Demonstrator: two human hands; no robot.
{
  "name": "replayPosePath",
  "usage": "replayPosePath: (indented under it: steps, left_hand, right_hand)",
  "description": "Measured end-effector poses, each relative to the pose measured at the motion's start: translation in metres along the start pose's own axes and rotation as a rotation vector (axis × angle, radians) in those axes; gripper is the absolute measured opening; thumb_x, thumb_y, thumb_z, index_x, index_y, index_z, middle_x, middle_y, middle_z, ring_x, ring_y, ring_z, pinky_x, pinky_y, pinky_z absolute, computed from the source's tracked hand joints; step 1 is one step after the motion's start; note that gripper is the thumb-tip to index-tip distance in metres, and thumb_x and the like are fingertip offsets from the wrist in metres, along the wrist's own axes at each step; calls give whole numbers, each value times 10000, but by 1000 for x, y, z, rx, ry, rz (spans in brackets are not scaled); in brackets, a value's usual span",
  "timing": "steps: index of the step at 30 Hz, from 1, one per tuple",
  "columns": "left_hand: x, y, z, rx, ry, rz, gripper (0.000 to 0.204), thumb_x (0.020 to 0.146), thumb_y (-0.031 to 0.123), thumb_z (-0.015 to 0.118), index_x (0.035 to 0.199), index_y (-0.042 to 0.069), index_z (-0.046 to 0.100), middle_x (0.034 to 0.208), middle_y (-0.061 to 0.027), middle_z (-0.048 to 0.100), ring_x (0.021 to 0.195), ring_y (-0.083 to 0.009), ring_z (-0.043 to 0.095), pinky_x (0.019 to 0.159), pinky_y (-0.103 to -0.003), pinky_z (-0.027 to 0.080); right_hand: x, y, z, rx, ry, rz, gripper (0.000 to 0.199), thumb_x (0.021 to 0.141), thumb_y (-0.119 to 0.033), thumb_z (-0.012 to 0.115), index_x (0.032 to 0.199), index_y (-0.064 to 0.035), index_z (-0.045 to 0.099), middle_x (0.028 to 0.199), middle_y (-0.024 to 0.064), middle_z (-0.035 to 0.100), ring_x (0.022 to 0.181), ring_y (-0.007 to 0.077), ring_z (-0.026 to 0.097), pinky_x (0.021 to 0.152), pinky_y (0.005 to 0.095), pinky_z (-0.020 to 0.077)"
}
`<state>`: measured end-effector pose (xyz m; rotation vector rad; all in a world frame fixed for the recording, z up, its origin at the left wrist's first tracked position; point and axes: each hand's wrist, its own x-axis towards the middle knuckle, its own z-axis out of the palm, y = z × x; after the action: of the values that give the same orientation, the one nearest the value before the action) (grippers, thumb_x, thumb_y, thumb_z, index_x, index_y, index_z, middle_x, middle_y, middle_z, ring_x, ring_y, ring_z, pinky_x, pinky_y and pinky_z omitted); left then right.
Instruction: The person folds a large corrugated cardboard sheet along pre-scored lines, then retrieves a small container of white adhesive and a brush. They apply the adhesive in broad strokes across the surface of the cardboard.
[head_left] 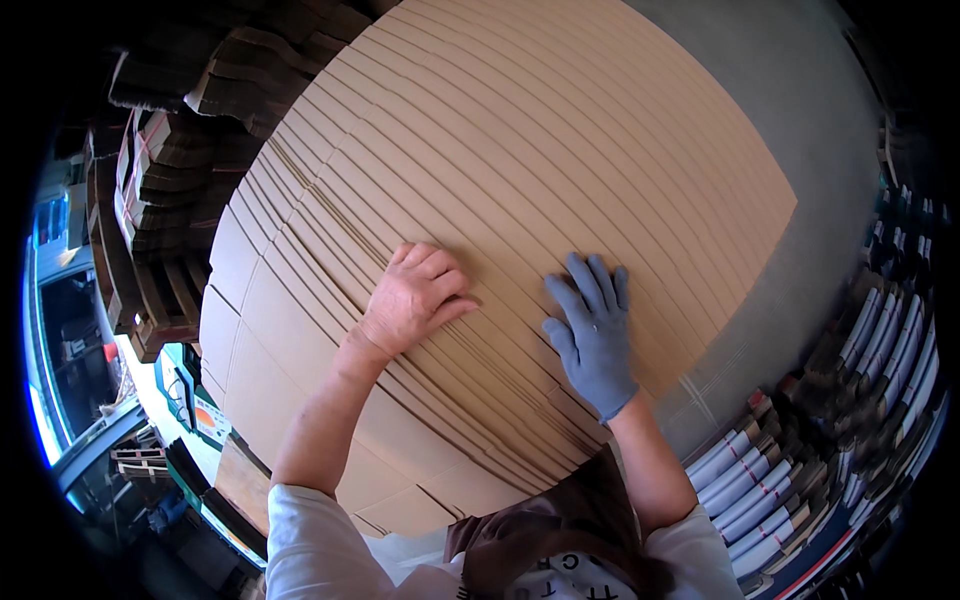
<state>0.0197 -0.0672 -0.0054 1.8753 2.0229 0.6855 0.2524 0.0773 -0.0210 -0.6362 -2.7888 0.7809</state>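
Note:
A wide spread of brown cardboard sheets (520,150) fans out before me, each overlapping the one beside it so that their edges make long slanting lines. My left hand (415,295) is bare and rests on the sheets left of the middle. Its fingers are curled together, with the thumb pointing right; the fingertips are hidden, so whether they pinch a sheet edge does not show. To its right, my right hand (592,335) wears a grey glove and lies on the cardboard with its fingers spread, holding nothing.
Stacks of dark-looking cardboard (170,180) stand at the left, above a wooden pallet (165,305). At the lower right are many bundled white-and-brown stacks (750,480). Grey floor (800,110) runs along the spread's right side. A green-and-white box (205,410) sits at the lower left.

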Motion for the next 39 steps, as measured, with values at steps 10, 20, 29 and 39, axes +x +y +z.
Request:
replayPosePath:
  steps: [10,20,29,39]
  left_hand:
    - [-10,10,-5,55,26,1,255,757,284,773,862,122,607,971,-39,569,950,-248,546,877,-398,430]
    - [-27,4,-1,17,-15,-30,293,753,322,786,849,107,612,950,-38,581,940,-257,533,874,-400,425]
    - [-27,4,-1,-6,2,-51,264,764,307,787,840,116,621,932,-30,585,929,-247,537,863,-393,424]
    - [-28,6,-3,-3,-9,-62,250,773,303,783,844,118,630,927,-29,581,941,-246,541,873,-394,417]
  right_hand:
    - [4,-42,11,-29,0,62,641,668,-323,828,1226,-150,562,1368,152,433,1290,394,366,1053,677,217]
    - [4,-45,13,-72,-18,47,650,691,-344,811,1252,-142,554,1392,151,423,1283,417,368,1077,690,201]
    - [5,-46,13,-64,-23,47,667,680,-330,820,1261,-141,554,1404,152,416,1287,420,367,1083,694,193]
    - [1,-42,15,-46,-1,37,671,677,-326,814,1266,-136,555,1412,160,417,1297,424,362,1085,699,186]
